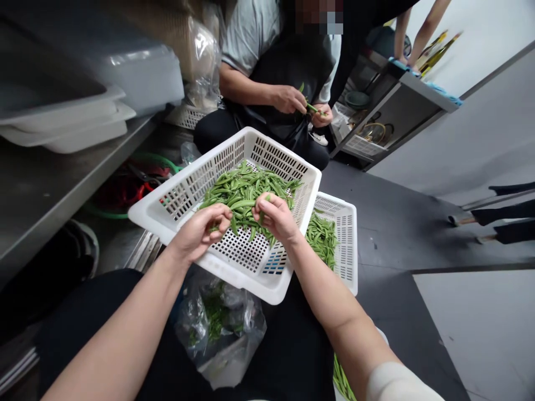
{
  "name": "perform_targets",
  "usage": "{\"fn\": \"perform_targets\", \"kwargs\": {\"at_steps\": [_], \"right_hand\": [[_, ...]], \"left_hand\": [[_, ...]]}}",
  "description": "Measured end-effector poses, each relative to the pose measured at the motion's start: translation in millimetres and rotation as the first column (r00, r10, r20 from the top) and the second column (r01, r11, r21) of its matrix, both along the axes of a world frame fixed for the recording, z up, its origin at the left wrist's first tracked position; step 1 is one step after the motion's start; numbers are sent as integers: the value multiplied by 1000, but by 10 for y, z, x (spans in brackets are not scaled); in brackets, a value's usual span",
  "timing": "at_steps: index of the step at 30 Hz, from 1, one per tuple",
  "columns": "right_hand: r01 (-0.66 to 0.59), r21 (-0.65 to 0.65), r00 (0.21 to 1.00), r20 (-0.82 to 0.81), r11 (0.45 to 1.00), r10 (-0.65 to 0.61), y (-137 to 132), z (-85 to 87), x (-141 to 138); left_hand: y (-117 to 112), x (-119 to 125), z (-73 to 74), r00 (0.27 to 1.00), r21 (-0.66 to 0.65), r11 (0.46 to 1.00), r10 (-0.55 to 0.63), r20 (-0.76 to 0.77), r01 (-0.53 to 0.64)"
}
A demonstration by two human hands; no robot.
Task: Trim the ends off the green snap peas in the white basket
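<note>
A white slotted plastic basket rests tilted before me with a heap of green pea pods inside. Over its near left side, my left hand is closed, and a bit of green pod shows among its curled fingers. My right hand pinches a pea pod between thumb and fingers, just above the heap. The two hands are apart. Below the basket, a clear plastic bag holds green scraps between my legs.
Opposite me a person crouches, holding a pod in both hands. A second white basket of pods stands on the floor at right. Left are a metal shelf with white tubs and a green-rimmed basket. Another person's legs show at far right.
</note>
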State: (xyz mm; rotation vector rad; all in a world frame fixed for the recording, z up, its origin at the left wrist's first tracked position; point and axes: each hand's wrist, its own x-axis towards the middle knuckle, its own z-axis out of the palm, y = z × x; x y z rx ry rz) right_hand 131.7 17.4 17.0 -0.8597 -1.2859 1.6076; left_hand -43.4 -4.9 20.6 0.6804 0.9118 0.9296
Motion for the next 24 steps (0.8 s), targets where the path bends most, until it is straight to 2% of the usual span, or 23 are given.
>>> {"fn": "perform_targets", "kwargs": {"at_steps": [2,5,7,9,10,11,13,14,16,19,21,24], "right_hand": [[-43,66,998,44,997,40,-10,-10,-4],[-83,83,992,101,993,75,50,-34,85],[41,77,990,132,996,-51,110,-32,174],[163,143,961,200,976,-190,144,-10,237],[150,197,945,259,969,-199,143,3,245],[80,253,926,340,964,-166,128,15,237],[-137,335,842,534,932,-69,72,28,176],[-219,361,785,617,906,-56,39,28,134],[-295,416,682,722,860,-116,-14,23,57],[-320,464,613,766,826,-193,-44,15,1],[-316,472,628,754,823,-191,-51,15,-5],[-221,441,746,651,870,-140,-71,11,-20]], "left_hand": [[-1,29,-25,997,75,997,-21,-79,27],[9,0,-37,965,210,978,71,-252,-17],[13,-43,-24,901,338,941,151,-406,-6],[4,-72,-1,794,454,885,201,-573,103],[-5,-75,11,735,485,856,210,-645,181],[-16,-69,19,681,496,830,210,-701,255],[-38,-39,23,617,490,795,193,-763,357],[-46,-21,19,608,489,785,186,-772,381],[-49,8,1,611,491,775,175,-772,398],[-32,22,-26,627,484,785,162,-762,386],[-17,26,-31,646,479,800,156,-747,361],[-6,46,-20,753,458,846,109,-649,273]]}}
